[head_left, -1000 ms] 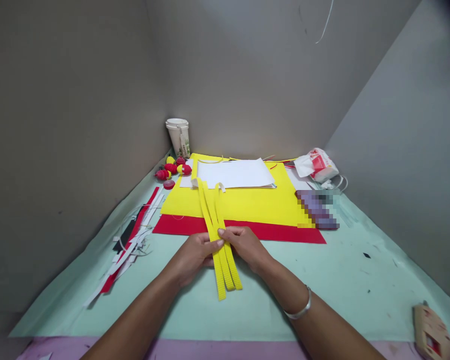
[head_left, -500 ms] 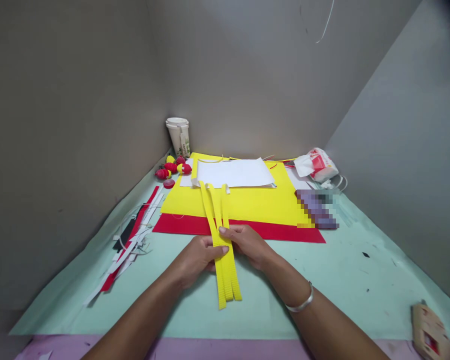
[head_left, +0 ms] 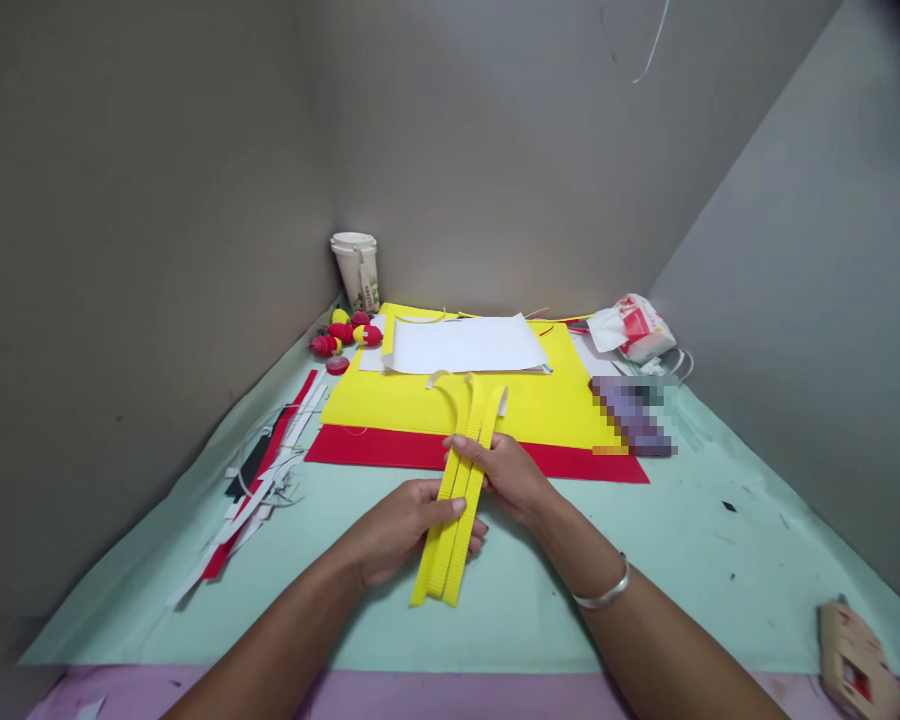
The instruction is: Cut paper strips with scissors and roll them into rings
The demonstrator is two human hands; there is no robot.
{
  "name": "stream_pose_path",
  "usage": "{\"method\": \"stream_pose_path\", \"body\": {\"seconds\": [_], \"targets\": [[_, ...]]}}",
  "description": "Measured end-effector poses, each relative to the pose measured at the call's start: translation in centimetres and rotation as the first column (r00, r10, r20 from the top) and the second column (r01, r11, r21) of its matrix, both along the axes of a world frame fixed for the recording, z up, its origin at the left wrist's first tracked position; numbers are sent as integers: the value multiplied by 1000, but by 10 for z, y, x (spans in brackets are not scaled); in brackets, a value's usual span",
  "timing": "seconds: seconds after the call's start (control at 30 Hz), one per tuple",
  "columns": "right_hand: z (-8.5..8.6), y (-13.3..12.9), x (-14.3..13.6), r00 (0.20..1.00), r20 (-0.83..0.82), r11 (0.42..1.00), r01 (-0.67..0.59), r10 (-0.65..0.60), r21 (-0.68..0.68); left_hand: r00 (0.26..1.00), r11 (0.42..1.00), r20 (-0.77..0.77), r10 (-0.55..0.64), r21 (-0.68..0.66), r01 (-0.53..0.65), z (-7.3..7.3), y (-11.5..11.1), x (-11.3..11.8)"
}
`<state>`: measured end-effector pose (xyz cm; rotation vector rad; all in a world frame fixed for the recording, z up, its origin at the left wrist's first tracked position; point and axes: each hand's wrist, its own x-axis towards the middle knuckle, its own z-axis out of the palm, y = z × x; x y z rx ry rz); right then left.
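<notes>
Several corrugated yellow strips [head_left: 457, 550] are held side by side in front of me, their curled upper ends over the yellow sheet [head_left: 390, 400]. My left hand [head_left: 409, 525] grips them near the lower middle, thumb on top and fingertips showing beyond their right side. Higher up, my right hand [head_left: 506, 475], with a silver bangle on its wrist, pinches the strips with its thumb across them. Beneath the yellow sheet lies a red sheet [head_left: 585, 465], and white paper [head_left: 465, 345] rests on top.
Red and yellow wound pieces [head_left: 341, 333] and a paper cup [head_left: 356, 270] stand back left. Red, white and black strips [head_left: 259, 490] lie left. To the right are a tissue pack [head_left: 641, 328], a pixelated purple object [head_left: 634, 420] and a beige tool [head_left: 859, 660].
The yellow strips have tilted, upper ends to the right and lower ends to the left. My right hand has shifted slightly right and up; more left fingertips show behind the strips.
</notes>
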<state>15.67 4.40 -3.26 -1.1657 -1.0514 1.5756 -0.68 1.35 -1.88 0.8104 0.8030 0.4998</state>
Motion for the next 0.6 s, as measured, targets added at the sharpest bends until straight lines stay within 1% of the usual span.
{"method": "stream_pose_path", "body": {"seconds": [0.1,0.27,0.43,0.6], "targets": [[-1,7,7,996,-4,995,92,-92,22,997,997,52,-53,-49,56,-4,0,-3],[-7,16,16,982,-42,982,186,-185,17,989,990,51,-138,-32,140,-8,0,-5],[-11,19,17,979,-54,980,199,-199,-10,987,986,30,-161,-28,162,-11,2,-5],[-12,20,18,972,-49,974,228,-228,-13,980,979,19,-196,-49,197,-10,3,-5]]}}
